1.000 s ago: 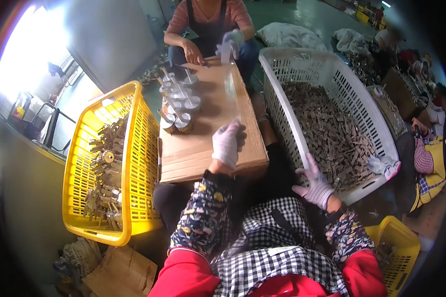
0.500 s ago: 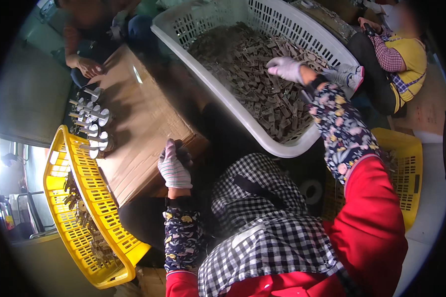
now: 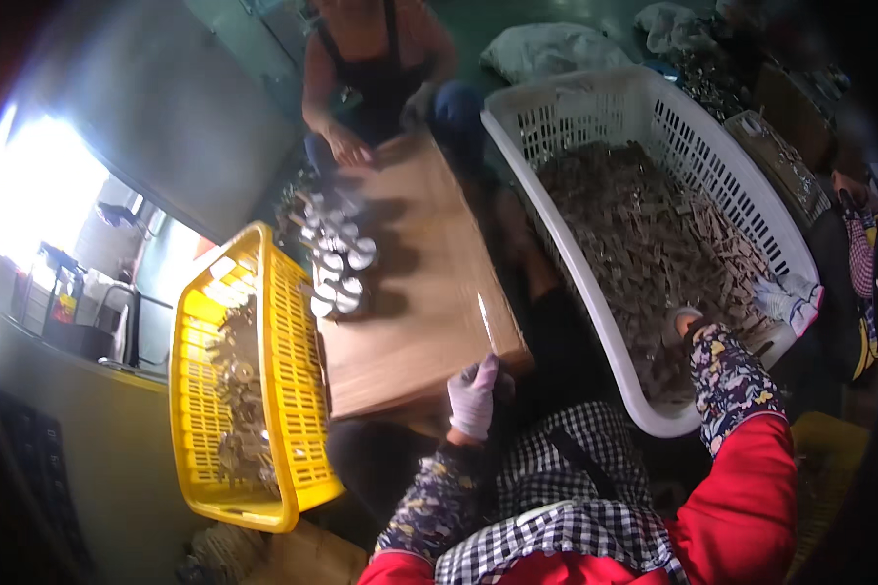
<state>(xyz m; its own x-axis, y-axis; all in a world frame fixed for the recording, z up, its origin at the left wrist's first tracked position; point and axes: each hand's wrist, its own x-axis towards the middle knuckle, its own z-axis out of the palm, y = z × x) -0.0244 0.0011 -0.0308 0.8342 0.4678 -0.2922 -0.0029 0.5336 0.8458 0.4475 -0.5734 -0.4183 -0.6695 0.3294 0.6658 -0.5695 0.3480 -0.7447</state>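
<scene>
Pale sack on green floor; bright opening at left.

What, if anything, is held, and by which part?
Cannot tell: the left hand is curled by the box, its grip hidden; the right hand, mostly obscured, is over parts in the white basket.

V. bright window on lt. w/ grey panel beside, green flr. in bkgd.

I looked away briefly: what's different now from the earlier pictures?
The right hand went from the rim of the white basket to the small pieces inside; whether it grips any is unclear. The left hand drew back to the near edge of the cardboard box. The round-topped parts stayed clustered on the box.
</scene>
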